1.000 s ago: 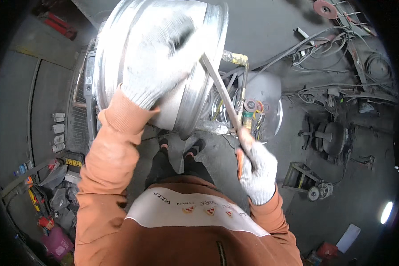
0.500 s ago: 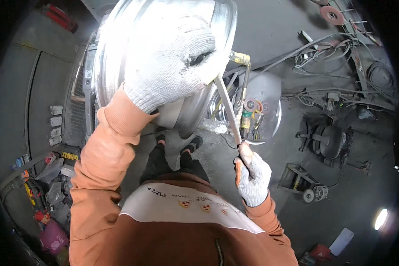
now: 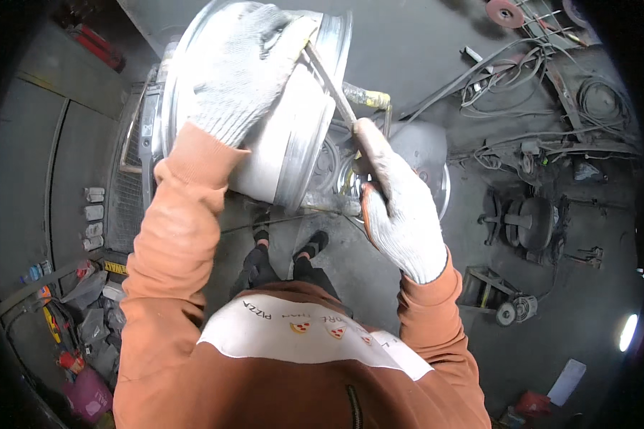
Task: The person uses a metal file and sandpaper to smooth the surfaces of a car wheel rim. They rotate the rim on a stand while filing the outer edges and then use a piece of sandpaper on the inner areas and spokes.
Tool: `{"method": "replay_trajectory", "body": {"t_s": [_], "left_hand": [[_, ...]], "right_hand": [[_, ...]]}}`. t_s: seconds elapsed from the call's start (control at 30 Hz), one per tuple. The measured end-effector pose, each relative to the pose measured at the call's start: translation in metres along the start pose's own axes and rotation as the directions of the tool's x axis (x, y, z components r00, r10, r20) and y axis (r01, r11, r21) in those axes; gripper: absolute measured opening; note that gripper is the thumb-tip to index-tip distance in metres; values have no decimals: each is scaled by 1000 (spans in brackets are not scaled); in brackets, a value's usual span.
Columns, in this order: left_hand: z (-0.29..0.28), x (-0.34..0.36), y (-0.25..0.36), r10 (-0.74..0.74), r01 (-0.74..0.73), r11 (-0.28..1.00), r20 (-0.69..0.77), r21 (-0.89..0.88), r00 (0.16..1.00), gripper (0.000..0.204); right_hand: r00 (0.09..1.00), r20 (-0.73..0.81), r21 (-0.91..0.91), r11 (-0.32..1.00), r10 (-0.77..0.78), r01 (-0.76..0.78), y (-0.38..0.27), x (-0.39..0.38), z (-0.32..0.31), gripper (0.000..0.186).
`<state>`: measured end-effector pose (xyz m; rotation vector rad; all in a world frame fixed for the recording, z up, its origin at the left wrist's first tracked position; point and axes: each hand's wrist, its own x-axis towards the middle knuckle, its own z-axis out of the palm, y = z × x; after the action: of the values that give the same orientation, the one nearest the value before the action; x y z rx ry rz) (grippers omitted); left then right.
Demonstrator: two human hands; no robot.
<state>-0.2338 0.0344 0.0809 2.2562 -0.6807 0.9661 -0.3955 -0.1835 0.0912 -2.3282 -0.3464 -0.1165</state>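
Observation:
A shiny metal wheel rim is up in front of me, its upper left washed out by bright light. A long flat metal bar that looks like a file slants across the rim's right edge. My left hand, in a worn white knit glove with a hole, reaches over the rim, its fingers closed at the file's upper end. My right hand, in a white glove with an orange edge, is wrapped round the lower end, the bare-looking forefinger stretched along it. The handle is hidden in that palm.
Right of the rim stands a grey rounded seat or tray beside a yellow-taped pipe. Cables and hoses hang farther right, above a dark chair and a small motor on a frame. Bags and tools clutter the left.
My right hand has moved up and left, pushing the file along toward the rim. My left hand has shifted up and left with the file's end. The view has also shifted somewhat.

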Motion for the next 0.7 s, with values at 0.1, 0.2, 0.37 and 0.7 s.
{"method": "replay_trajectory", "body": {"t_s": [0.1,0.2,0.37,0.7], "left_hand": [[-16,16,11,-143,86,968,-238,-237,961,13],[-35,36,-36,-434,552,338,394,-763,810,21],[10,25,-169,-53,610,142,610,-779,791,36],[43,21,-213,-283,504,-122,517,-855,808,36]], "right_hand": [[993,-36,30,994,110,-109,1,5,3,48],[988,-144,-20,998,59,-63,3,9,9,47],[973,-227,-35,998,41,-50,12,17,26,43],[915,-387,3,993,112,-120,-12,27,38,43]]}}
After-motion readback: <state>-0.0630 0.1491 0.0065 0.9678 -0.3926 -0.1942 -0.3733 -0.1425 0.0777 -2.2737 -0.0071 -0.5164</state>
